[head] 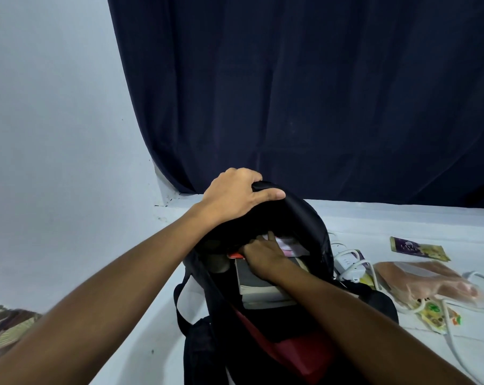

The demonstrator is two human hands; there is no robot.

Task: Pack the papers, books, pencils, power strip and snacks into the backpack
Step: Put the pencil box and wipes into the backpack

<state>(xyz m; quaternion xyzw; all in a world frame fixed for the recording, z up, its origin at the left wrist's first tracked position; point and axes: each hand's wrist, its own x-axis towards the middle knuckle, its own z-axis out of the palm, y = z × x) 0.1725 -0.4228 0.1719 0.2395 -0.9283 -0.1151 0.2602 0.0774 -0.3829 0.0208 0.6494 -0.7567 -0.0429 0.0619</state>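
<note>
So far left there's a bit of patterned cloth (pixel 4 323) poking in at the edge, then plain wall (pixel 54 120) and a big dark curtain (pixel 304 93) hanging behind everything. My left hand (pixel 235 197) is up on the top of the backpack (pixel 304 218), fingers curled over the rim and thumb lying along it, gripping the flap so the mouth stays open. The bag's black with red on the front, standing on the white table (pixel 402 218), straps hanging off its left side. My right hand (pixel 263 252) is down inside the opening, lying on the books (pixel 258 290), which are stacked in there with the page edges facing me. The fingertips reach into some papers (pixel 288 243) just behind the books; can't really tell if I'm pinching them or only pushing, the fingers are half hidden in there. Just right of the bag is the white power strip (pixel 349 263), touching the bag's side, with its cord (pixel 452 343) looping off across the table toward the near right. Further right are the snacks: a purple and yellow packet (pixel 418 248) toward the back, a clear bag (pixel 429 284) of something brownish nearer me, and a yellow-green packet (pixel 435 318) tucked under the cord. All of those are still out on the table, not packed yet.
</note>
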